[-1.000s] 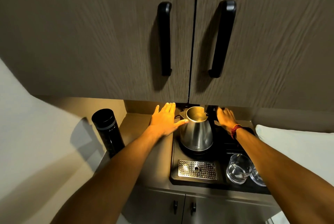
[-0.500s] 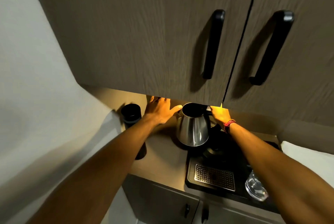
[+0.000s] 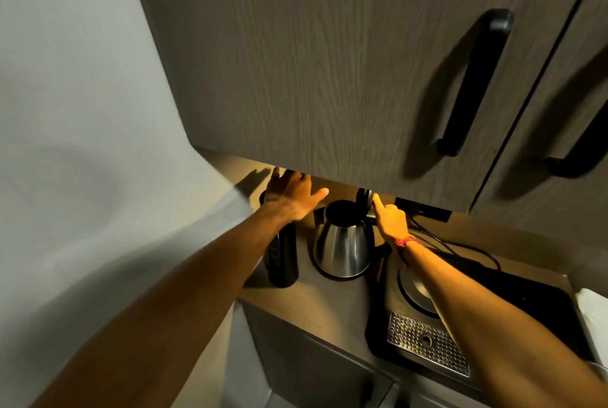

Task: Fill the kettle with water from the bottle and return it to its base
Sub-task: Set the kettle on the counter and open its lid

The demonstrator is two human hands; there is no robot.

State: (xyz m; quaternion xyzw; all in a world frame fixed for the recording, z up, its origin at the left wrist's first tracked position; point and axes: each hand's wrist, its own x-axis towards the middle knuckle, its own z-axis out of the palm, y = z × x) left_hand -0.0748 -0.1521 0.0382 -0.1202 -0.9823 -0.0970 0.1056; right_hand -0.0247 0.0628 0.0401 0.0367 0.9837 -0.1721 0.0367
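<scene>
The steel kettle [image 3: 342,249] stands on the wooden counter, left of the black tray [image 3: 543,318], with its lid tipped up and its mouth open. My right hand [image 3: 391,221] grips the top of the kettle's handle, one finger lying against the raised lid. The round kettle base [image 3: 415,289] sits bare on the tray, partly under my right forearm. A tall black bottle [image 3: 283,259] stands just left of the kettle. My left hand [image 3: 291,197] is spread open over the bottle's top and hides it.
A wooden wall cabinet [image 3: 329,62] with black handles hangs low over the counter and hides its back. A metal drip grate [image 3: 427,341] lies at the tray's front. A dark cable [image 3: 460,248] runs behind the base. The wall is close on the left.
The kettle has come off its base and moved left onto the counter beside the bottle. My left hand has moved from the kettle's spout to above the bottle. The view has swung left.
</scene>
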